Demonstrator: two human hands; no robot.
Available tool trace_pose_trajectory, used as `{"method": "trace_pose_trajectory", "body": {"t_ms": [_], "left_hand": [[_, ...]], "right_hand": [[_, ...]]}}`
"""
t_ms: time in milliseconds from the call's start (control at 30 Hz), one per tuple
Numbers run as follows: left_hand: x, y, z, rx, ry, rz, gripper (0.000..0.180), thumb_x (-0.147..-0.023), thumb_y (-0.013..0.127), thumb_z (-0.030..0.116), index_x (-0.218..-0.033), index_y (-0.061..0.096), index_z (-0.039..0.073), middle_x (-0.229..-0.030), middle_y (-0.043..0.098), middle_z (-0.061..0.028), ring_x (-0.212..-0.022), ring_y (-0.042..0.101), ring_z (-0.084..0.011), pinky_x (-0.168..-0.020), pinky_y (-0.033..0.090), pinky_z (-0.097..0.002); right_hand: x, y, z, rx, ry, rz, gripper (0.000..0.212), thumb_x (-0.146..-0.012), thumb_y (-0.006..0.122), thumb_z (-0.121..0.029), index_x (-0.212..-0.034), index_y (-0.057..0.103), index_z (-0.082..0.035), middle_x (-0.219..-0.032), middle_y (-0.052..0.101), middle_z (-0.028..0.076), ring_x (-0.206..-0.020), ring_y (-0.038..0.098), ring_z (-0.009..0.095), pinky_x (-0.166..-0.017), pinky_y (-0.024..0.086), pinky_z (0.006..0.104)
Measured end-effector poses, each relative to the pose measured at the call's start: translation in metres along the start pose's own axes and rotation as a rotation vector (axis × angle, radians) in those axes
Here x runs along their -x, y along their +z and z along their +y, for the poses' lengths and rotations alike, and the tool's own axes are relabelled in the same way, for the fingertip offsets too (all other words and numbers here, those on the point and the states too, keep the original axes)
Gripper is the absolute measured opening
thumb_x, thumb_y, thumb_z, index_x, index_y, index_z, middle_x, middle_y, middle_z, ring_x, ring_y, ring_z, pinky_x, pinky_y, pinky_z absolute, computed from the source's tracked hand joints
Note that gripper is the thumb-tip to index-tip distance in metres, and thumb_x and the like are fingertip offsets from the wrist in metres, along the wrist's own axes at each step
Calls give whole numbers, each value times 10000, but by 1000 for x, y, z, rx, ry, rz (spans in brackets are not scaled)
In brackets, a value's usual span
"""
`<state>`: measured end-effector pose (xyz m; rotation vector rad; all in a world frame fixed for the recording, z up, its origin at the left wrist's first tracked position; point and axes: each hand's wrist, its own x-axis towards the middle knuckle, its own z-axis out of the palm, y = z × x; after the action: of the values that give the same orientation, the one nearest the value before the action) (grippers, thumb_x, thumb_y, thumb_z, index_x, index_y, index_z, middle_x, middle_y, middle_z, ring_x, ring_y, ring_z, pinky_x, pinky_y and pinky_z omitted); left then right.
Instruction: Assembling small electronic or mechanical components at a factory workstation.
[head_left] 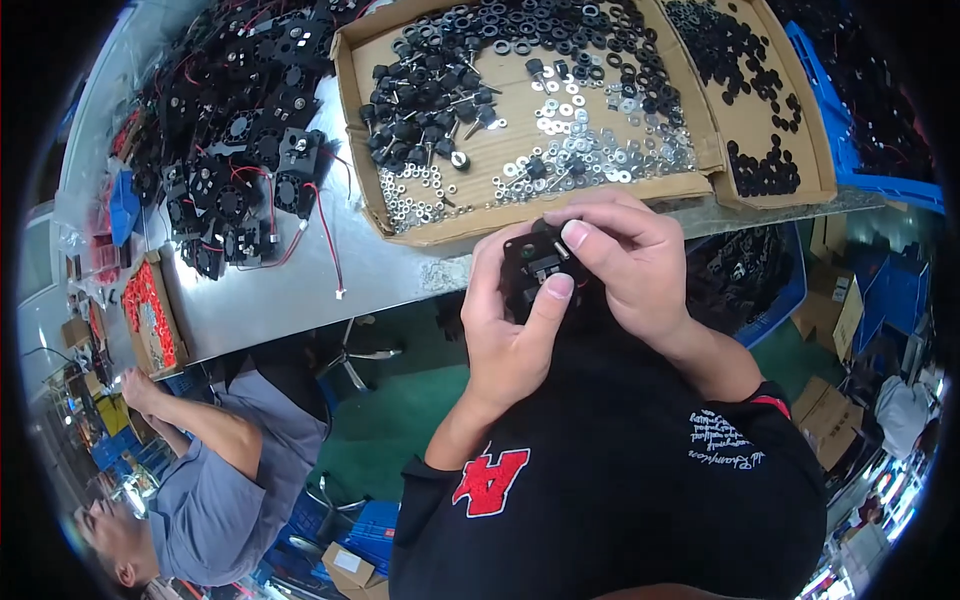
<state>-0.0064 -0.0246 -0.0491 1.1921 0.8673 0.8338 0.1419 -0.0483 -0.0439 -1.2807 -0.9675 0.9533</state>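
The left hand (510, 330) is cupping a small black fan unit (535, 275) from below, thumb pressing across its face, so the piece is sitting steady close to the chest, just in front of the tabletop (290, 290) edge. The right hand (625, 255) is closing over the unit from above, fingertips pinching at its top corner where a small silver part is showing, seemingly to seat it. Just beyond, a flattened cardboard tray (420, 225) is spreading washers (590, 150) and black screws (420, 125) within easy reach. A pile of wired black fans (240, 150) is lying to the left, and a person in grey (215, 490) is working beside it.
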Motion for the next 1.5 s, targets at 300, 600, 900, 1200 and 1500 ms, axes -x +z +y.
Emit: {"method": "trace_pose_trajectory", "body": {"t_ms": [300,600,900,1200,1500], "left_hand": [[-2,-6,3,135,-25,73,336,-903,633,142,-1172,533,-32,-1008,594,-55,-907,557,-109,-826,464,-262],[-3,-10,12,514,-184,-41,419,-890,651,125,-1227,448,-21,-1005,618,-124,-842,633,-167,-741,559,-310],[2,-22,19,388,-316,94,500,-910,643,165,-1299,390,-20,-1050,598,-142,-861,652,-206,-687,602,-354],[9,-17,22,425,-304,89,509,-914,626,155,-1311,363,-24,-971,618,-176,-800,685,-256,-578,599,-357],[8,-18,14,486,-281,117,569,-903,604,142,-1349,324,-74,-947,623,-172,-764,682,-265,-540,591,-347]], "right_hand": [[-4,4,-27,127,115,-74,143,-896,624,-54,-968,685,54,-928,609,85,-807,596,121,-707,480,242],[-12,9,-14,74,61,-64,133,-897,635,-73,-943,684,42,-905,608,86,-800,586,113,-663,470,241],[-95,-54,-36,988,-371,17,242,-842,661,-177,-1012,676,-5,-888,653,114,-775,635,198,-681,494,300],[-159,-81,-35,1286,-67,-209,181,-735,683,-117,-841,689,30,-714,678,141,-662,667,254,-638,518,348],[-90,-52,-48,751,-154,-202,237,-820,644,-147,-966,717,26,-756,686,55,-666,614,95,-613,490,239]]}}
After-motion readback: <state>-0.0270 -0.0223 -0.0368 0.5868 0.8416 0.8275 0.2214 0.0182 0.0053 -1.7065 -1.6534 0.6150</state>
